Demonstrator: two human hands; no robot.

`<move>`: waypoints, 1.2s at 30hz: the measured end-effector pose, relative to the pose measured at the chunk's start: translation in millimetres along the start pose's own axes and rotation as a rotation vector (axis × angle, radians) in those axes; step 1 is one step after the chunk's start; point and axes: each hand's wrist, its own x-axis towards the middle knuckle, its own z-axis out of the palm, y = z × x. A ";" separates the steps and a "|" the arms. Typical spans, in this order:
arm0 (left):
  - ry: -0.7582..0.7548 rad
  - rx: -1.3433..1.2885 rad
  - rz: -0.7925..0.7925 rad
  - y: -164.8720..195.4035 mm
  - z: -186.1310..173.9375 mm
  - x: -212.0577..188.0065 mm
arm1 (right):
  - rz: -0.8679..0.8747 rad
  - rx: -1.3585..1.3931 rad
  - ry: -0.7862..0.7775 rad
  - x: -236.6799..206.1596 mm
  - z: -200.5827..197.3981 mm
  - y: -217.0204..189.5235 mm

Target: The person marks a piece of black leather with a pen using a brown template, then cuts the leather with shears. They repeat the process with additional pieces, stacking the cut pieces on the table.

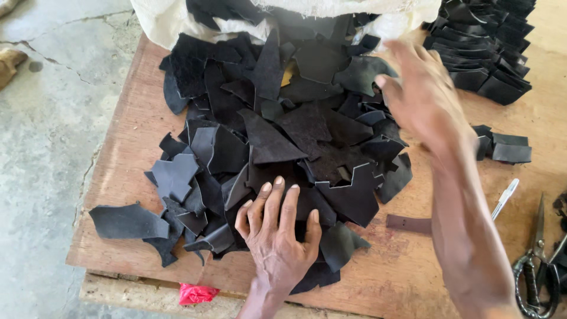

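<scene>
A heap of black leather scraps (pixel 277 136) covers the middle of a wooden board (pixel 136 118). My left hand (pixel 277 233) lies flat on the near edge of the heap, fingers spread, palm down on the scraps. My right hand (pixel 422 94) hovers over the heap's right side, blurred, fingers apart and holding nothing. One loose scrap (pixel 127 221) lies apart at the near left.
A white sack (pixel 171 20) spills scraps at the far edge. Neat stacks of cut black pieces (pixel 487 41) stand at the far right, two more pieces (pixel 508 147) nearer. A pen (pixel 505 198), a brown strip (pixel 409 224) and scissors (pixel 537 260) lie at right. Concrete floor (pixel 47 118) lies left.
</scene>
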 end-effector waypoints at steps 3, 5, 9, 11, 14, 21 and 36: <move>0.013 -0.012 -0.002 0.9 -0.3 0.4 | -0.047 0.090 0.022 38.8 21.1 2.8; 0.019 -0.018 -0.001 1.6 -0.6 1.8 | -0.014 0.215 0.065 42.9 22.8 8.2; 0.031 -0.014 0.002 2.5 -0.8 2.6 | 0.034 0.534 0.113 22.3 -1.8 17.1; 0.032 -0.014 0.005 2.6 0.6 2.0 | -0.014 0.637 0.134 8.9 -16.4 12.8; 0.073 -0.052 0.033 2.0 0.8 -1.2 | -0.030 0.698 0.196 -12.4 -31.6 -3.1; 0.075 -0.064 0.054 4.7 -2.9 -2.4 | -0.085 1.070 0.434 -49.0 -57.3 -30.6; 0.108 -0.428 -0.006 10.7 -35.4 -12.9 | -0.540 0.624 0.200 -184.7 -15.5 -50.2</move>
